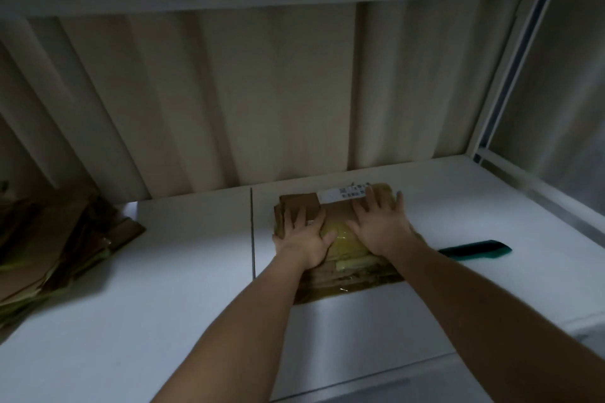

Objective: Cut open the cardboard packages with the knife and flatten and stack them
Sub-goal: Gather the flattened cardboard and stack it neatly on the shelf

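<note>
Both hands press flat on a cardboard package (330, 222) lying on the white table (163, 271): left hand (306, 239) on its near-left part, right hand (381, 226) on its right. A green knife (474, 249) lies to the right; flattened cardboard (49, 252) is stacked at far left.

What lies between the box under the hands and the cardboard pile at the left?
Only bare white table, crossed by one dark seam, separates the box from the cardboard pile in the head view.
</note>
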